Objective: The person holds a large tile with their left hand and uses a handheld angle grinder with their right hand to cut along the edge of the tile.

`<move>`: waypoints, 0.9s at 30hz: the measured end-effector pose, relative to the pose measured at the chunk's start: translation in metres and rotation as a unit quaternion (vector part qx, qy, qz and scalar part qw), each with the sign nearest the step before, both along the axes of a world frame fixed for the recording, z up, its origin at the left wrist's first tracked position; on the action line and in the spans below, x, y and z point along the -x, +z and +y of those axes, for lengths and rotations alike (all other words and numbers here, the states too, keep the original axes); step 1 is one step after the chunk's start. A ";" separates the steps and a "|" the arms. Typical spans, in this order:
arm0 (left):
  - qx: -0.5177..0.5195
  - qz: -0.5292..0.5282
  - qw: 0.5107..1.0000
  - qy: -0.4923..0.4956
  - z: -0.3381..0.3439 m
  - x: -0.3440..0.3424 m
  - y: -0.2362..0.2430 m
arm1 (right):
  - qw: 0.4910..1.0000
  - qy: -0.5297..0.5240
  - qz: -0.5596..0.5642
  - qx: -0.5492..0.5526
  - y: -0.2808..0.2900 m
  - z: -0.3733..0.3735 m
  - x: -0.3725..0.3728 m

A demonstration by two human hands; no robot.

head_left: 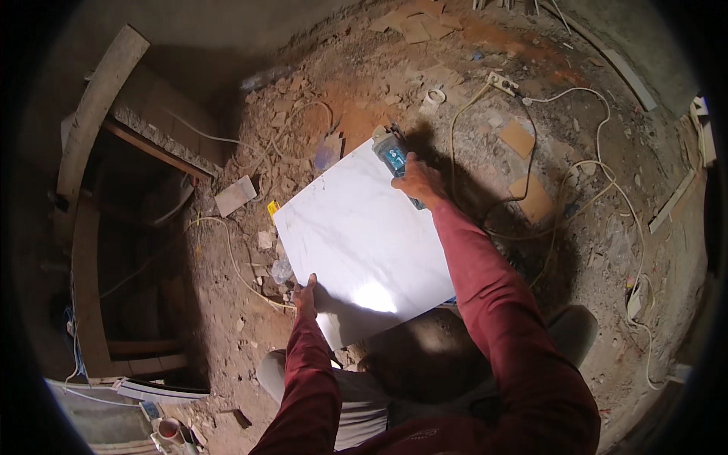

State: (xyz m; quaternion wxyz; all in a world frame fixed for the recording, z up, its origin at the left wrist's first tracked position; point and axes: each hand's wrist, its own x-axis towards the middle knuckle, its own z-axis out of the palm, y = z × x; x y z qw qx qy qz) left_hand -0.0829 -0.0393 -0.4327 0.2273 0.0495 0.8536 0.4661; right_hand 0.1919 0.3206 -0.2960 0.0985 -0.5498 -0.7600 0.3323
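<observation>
A large white glossy tile (371, 235) with faint grey veining lies tilted in front of me, a bright glare near its lower edge. My left hand (305, 294) grips the tile's left edge, thumb on the top face and fingers mostly hidden. At the tile's far corner, my right hand (419, 182) is wrapped round the body of a teal angle grinder (391, 154). The grinder's head sits at the corner; its disc cannot be made out. A small yellow piece (273, 207) shows at the tile's left corner.
Rubble covers the dirt floor. A power strip (503, 83) and looping cables (599, 163) lie to the right, near brown tile pieces (531, 199). A roll of tape (434, 97) lies beyond the grinder. At left stands a wooden frame (85, 303) around a dark opening.
</observation>
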 end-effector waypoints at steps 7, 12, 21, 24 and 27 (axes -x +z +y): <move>0.007 0.016 1.000 -0.025 -0.003 0.008 -0.006 | 1.000 -0.004 0.007 -0.019 0.000 -0.005 0.002; -0.045 -0.014 0.998 -0.032 -0.002 0.001 0.000 | 0.999 -0.008 0.032 -0.003 0.002 -0.018 -0.007; -0.023 -0.015 1.000 -0.011 0.005 -0.010 0.020 | 0.999 -0.001 0.054 0.000 0.000 -0.039 -0.028; 0.007 -0.026 0.999 -0.038 0.003 -0.010 0.022 | 0.998 -0.003 0.059 0.001 -0.005 -0.047 -0.035; 0.016 -0.024 0.999 -0.039 0.002 -0.006 0.018 | 0.998 -0.008 0.064 -0.024 -0.009 -0.057 -0.043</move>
